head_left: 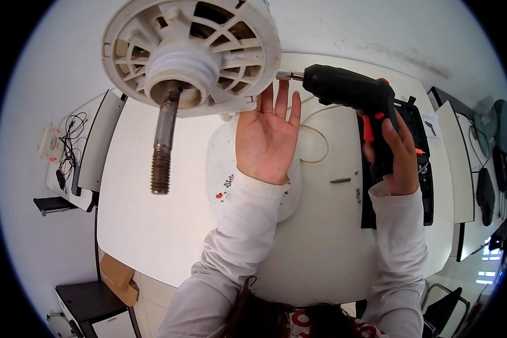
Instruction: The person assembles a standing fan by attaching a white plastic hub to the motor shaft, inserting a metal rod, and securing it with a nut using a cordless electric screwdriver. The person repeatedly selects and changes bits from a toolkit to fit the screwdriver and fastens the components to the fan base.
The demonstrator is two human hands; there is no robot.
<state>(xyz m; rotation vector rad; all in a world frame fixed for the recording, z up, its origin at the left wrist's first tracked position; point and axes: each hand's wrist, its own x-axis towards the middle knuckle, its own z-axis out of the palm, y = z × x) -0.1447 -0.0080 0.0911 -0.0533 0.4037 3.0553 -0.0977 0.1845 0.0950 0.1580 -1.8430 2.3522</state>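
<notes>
Wrapped around the handle of a black cordless screwdriver with red trim, the right hand holds the tool raised, fingers closed on the grip. The tool's long axis runs nearly level across the head view, and its metal bit points toward the person's left, tip right at the rim of a round cream plastic housing with spoke-like ribs. The left hand is flat and spread, palm showing, fingertips up against the housing's lower right edge; it grasps nothing.

From the housing's hub a rusty threaded metal shaft hangs downward, tilted slightly to the left. Behind the hands lies a white table, carrying a pale domed cover, a loop of white cord, a few small screws and a black tool case under the right wrist. A cardboard piece sits below the table's edge.
</notes>
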